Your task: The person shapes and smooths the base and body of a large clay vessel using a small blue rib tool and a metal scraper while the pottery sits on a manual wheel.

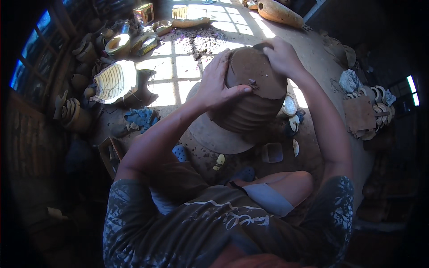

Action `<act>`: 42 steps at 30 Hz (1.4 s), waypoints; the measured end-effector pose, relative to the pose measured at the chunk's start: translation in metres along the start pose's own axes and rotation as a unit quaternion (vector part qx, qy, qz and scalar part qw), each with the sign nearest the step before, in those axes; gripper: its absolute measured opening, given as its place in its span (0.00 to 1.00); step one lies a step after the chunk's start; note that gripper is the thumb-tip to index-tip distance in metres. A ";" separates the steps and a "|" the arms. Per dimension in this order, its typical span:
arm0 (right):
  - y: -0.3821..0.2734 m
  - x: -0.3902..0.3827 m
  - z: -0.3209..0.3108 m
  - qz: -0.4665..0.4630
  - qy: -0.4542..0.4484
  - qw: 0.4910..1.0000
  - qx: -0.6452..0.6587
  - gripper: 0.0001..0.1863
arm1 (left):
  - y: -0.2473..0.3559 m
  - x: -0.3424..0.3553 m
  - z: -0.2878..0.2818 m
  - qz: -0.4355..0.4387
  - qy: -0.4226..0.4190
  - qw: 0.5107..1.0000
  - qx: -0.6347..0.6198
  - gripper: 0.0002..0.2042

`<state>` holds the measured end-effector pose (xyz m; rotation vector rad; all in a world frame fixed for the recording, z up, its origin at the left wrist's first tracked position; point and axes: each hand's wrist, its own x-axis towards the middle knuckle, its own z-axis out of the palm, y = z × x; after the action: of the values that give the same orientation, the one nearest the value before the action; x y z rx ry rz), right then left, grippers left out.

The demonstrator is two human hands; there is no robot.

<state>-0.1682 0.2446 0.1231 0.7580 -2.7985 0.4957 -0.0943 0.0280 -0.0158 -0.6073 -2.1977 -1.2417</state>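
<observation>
Two bare hands frame a ribbed clay vessel (246,110) in a sunlit workshop, where we see it standing on a round slab (219,137), whose near and left edges show beyond it. We judge the step in hand to be seating or smoothing the flat clay top (257,64) along its rim. The left hand (214,85) is partly open, its fingers laid along the left edge of that top and its thumb set apart at the near edge, beside a small clump of clay scraps (253,84); we see it steady the form rather than clasp it. The right hand (282,56) curls over the far right edge, by a thin dark strip (261,46); we cannot tell whether its fingers pinch that strip or merely press beside it. The next move, in our judgement, calls for even, light pressure around the rim, both sides braced so the wall does not buckle, and for lifting the scraps off before they smear into the surface.
</observation>
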 end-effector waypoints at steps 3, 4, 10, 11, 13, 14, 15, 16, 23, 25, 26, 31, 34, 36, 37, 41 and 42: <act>0.007 0.014 0.009 0.049 -0.027 0.998 -0.010 0.16 | -0.003 0.000 0.001 0.006 0.003 1.000 0.002 0.61; -0.010 0.003 0.011 0.011 -0.037 0.999 0.007 0.16 | -0.006 0.000 -0.002 0.005 0.000 1.000 0.002 0.61; -0.068 -0.058 0.005 -0.130 -0.083 0.987 0.041 0.16 | -0.012 -0.001 -0.006 0.001 -0.010 1.000 -0.008 0.61; -0.064 -0.049 0.004 -0.130 -0.092 0.986 0.059 0.16 | -0.010 -0.005 -0.008 -0.015 -0.008 1.000 -0.004 0.62; -0.039 -0.017 0.006 -0.067 -0.065 0.992 0.079 0.16 | -0.001 -0.009 -0.004 -0.028 0.005 0.999 0.022 0.63; -0.019 0.002 0.007 -0.046 -0.043 0.997 0.036 0.17 | 0.006 -0.015 0.002 -0.029 0.015 0.998 0.045 0.64; 0.000 0.018 0.010 -0.024 -0.023 0.999 -0.007 0.18 | 0.012 -0.020 0.007 -0.031 0.024 0.997 0.067 0.64; 0.001 0.026 0.010 -0.006 -0.002 0.999 -0.044 0.18 | 0.018 -0.021 0.006 -0.040 0.021 0.997 0.069 0.65; -0.086 -0.052 0.019 -0.234 -0.045 0.971 0.016 0.13 | -0.002 -0.023 0.001 -0.016 -0.010 0.998 0.058 0.60; -0.085 -0.054 0.028 -0.240 -0.024 0.970 0.020 0.11 | -0.016 -0.014 0.003 0.021 -0.017 0.999 0.038 0.60; -0.084 -0.055 0.028 -0.241 -0.013 0.970 0.020 0.11 | -0.017 -0.013 0.001 0.020 -0.009 0.999 0.030 0.57; -0.092 -0.065 -0.007 -0.298 0.135 0.942 0.068 0.12 | 0.012 -0.014 -0.048 -0.094 0.054 0.971 -0.212 0.33; -0.090 -0.074 0.004 -0.412 0.147 0.897 0.064 0.14 | 0.058 -0.011 -0.064 -0.351 0.048 0.756 -0.551 0.21; -0.099 -0.084 0.011 -0.465 0.148 0.871 0.057 0.15 | 0.067 -0.012 -0.074 -0.333 -0.062 0.716 -0.610 0.18; -0.100 -0.083 0.015 -0.475 0.148 0.865 0.068 0.16 | 0.058 -0.019 -0.074 -0.320 -0.068 0.704 -0.631 0.19; -0.096 -0.084 0.012 -0.416 0.170 0.887 0.103 0.18 | 0.063 -0.006 -0.067 -0.269 -0.004 0.719 -0.641 0.22; -0.096 -0.084 0.007 -0.378 0.183 0.901 0.107 0.18 | 0.064 -0.003 -0.067 -0.260 0.047 0.733 -0.626 0.22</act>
<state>-0.0480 0.2018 0.1191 1.5118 -1.9115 0.6941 -0.0368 -0.0002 0.0514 -0.3192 -1.1343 -2.9664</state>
